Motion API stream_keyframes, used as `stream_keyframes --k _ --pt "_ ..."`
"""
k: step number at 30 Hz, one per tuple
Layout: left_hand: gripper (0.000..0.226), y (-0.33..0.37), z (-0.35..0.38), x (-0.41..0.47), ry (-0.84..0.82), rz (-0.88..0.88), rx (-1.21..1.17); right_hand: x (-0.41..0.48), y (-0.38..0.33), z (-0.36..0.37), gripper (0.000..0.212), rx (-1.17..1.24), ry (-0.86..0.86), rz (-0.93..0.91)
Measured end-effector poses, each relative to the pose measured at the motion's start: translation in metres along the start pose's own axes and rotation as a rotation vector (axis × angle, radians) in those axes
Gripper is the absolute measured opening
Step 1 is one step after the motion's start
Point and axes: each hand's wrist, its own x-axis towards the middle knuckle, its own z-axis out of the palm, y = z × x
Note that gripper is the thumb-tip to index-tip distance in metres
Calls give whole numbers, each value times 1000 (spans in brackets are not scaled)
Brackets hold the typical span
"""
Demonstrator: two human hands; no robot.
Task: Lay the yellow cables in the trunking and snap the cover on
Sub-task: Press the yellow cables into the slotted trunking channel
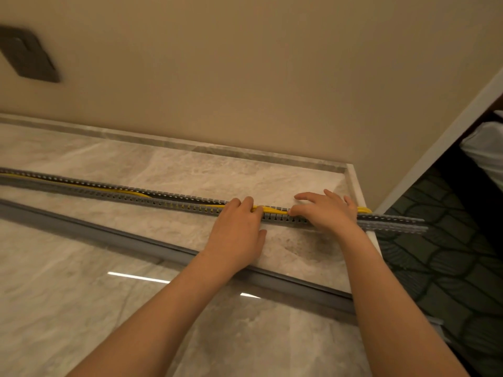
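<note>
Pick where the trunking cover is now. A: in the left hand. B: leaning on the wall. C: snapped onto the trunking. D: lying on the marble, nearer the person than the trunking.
D: the grey cover lies flat on the marble, apart from the open trunking, whose yellow cables show.

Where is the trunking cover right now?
In the head view the cover lies loose on the marble, nearer the camera than the trunking and roughly parallel to it, running from the left edge toward the lower right.

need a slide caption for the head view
Left hand holds and right hand presses yellow cables into trunking on a marble top, cover lying alongside.
</note>
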Motion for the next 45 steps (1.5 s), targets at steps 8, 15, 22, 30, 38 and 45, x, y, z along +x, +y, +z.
stream_keyframes --k 8,15,22,30,38,45 --pt "35 -3 -3 3 -3 -8 -24 -2 0 7 51 -40 72 -2" --pt "37 -3 -1 2 -15 -1 -25 -6 5 14 54 -105 157 -78" --pt "54 -2 4 -5 1 1 -52 -11 5 17 57 -153 208 -106" --pt "49 3 3 -5 23 24 37 -11 7 19 59 -170 228 -123" --pt "59 -2 1 -9 -32 56 44 -28 3 23 36 -35 450 -257" --pt "39 -9 -7 -4 -44 17 -96 -44 -35 27 31 44 402 -670"
